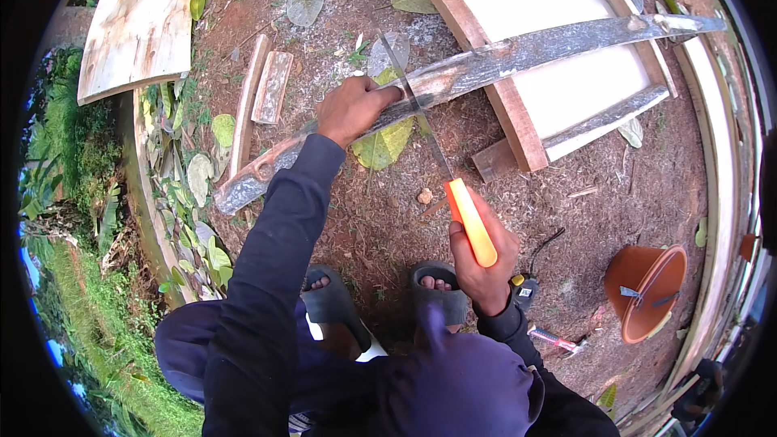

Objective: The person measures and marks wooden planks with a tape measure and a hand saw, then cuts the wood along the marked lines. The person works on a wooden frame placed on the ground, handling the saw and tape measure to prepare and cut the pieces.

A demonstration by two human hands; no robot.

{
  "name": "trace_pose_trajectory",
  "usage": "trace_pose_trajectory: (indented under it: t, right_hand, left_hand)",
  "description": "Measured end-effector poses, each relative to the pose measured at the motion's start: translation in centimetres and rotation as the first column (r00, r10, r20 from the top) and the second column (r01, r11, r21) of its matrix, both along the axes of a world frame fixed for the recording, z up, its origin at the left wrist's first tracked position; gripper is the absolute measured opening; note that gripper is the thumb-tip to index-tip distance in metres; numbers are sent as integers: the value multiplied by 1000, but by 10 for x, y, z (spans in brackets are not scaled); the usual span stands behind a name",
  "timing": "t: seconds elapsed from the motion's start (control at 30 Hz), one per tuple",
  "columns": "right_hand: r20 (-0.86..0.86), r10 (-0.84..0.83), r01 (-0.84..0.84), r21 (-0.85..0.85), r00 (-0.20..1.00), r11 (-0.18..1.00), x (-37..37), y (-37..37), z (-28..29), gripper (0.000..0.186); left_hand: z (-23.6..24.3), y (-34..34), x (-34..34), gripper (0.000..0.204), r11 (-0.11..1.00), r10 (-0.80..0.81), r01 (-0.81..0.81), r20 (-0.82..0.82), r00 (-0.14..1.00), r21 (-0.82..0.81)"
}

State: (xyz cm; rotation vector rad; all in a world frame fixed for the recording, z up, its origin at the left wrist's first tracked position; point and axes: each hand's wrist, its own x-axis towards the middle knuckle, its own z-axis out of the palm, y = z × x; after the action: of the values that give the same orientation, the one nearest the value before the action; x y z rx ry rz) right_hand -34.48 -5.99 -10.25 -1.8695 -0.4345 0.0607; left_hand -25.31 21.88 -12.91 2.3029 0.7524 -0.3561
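A long weathered grey plank lies across a wooden frame with a white panel. Its left part reaches down toward the ground on the left. My left hand grips the plank's edge, just left of a handsaw blade. With my right hand I hold the handsaw by its orange and yellow handle. The thin blade crosses the plank at a steep angle, its tip beyond the far edge. How deep the blade sits in the wood, I cannot tell.
The frame's brown beam runs under the plank. Two short wood pieces, one a small board, lie at left. A plywood sheet is at the far left. An orange bucket and a hammer sit at right. Leaves litter the soil.
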Motion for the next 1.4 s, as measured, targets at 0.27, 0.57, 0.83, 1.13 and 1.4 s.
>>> trace_pose_trajectory:
  t: [0.27,0.57,0.83,1.13,1.4]
  right_hand:
    - [-4,-39,39,19,999,999,6,7,3,47]
    - [-67,-9,1,-119,998,993,-13,-21,29,48]
    - [-69,21,-29,-120,997,992,-15,-15,25,51]
    - [-81,13,-21,-100,997,995,-4,1,17,54]
    - [-79,-14,5,-101,997,995,2,6,23,50]
  left_hand:
    - [2,-2,1,63,1000,0,0,10,1000,4]
    - [0,1,2,63,999,-35,35,8,999,-3]
    - [-10,1,-3,59,1000,-29,30,29,999,-1]
    - [-9,1,0,63,999,10,-7,43,999,-53]
    - [-3,-2,2,61,1000,-10,9,58,998,14]
